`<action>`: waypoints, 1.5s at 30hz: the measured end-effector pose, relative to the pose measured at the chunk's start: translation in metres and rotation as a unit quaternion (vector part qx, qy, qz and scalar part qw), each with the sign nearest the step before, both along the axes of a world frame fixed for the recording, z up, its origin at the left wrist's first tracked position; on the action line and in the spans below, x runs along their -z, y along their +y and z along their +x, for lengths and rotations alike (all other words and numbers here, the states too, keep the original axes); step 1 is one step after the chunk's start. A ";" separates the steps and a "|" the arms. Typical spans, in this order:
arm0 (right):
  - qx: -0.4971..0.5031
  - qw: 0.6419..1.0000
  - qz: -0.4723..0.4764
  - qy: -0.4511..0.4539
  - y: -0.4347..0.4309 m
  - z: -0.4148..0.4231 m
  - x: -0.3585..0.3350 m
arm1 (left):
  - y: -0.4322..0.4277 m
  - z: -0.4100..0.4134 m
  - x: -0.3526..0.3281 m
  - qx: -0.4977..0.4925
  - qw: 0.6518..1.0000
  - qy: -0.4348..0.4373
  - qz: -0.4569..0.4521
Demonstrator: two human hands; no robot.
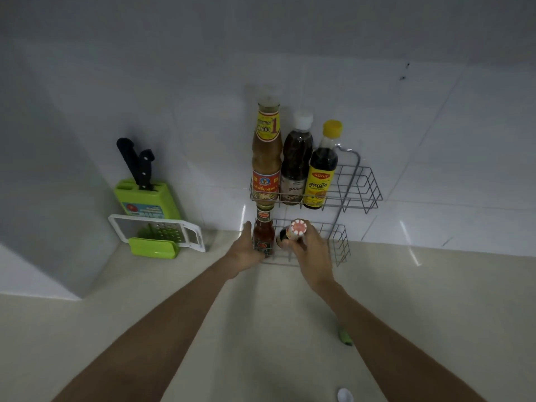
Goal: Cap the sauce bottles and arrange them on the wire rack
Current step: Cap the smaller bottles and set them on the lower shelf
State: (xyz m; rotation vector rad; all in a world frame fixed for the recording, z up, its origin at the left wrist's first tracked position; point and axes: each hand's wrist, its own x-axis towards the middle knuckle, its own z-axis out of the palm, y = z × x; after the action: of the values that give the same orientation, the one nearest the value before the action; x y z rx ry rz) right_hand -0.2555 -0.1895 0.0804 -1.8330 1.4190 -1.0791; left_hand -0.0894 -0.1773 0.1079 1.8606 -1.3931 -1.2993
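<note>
A two-tier wire rack (364, 187) hangs on the tiled wall. Its upper tier holds three capped bottles: a tall brown sauce bottle (266, 152), a dark bottle with a white cap (296, 161) and a dark bottle with a yellow cap (322, 169). At the left end of the lower tier stands a red chilli sauce bottle (263, 232). My left hand (246, 250) rests against this bottle and the rack's left end. My right hand (311, 250) grips a dark bottle with a red-and-white cap (293, 232), held at the lower tier beside the chilli bottle.
A green knife block with two black-handled knives (143, 190) and a white-and-green grater (158, 233) stand left of the rack on the beige counter (261, 329). A small green object (345, 338) and a white object (344, 395) lie near my right forearm.
</note>
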 end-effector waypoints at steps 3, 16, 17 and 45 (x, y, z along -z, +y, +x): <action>0.007 0.999 -0.005 0.052 -0.015 0.003 0.006 | -0.005 -0.005 0.006 0.012 1.000 0.007 -0.015; 0.003 0.984 0.080 0.159 -0.052 0.011 0.014 | -0.004 -0.006 0.024 -0.024 0.999 -0.014 -0.045; 0.001 0.985 0.081 0.150 -0.051 0.012 0.015 | -0.004 -0.004 0.024 -0.022 0.999 -0.018 -0.044; -0.111 0.970 0.014 0.216 0.147 -0.123 0.043 | 0.165 -0.055 0.062 0.077 0.992 0.073 -0.070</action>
State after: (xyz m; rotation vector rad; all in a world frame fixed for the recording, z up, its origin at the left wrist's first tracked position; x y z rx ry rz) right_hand -0.3784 -0.0427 0.0376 -2.2358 1.4040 -0.5645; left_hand -0.1448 -0.0118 0.0463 1.5597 -1.5319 -1.3445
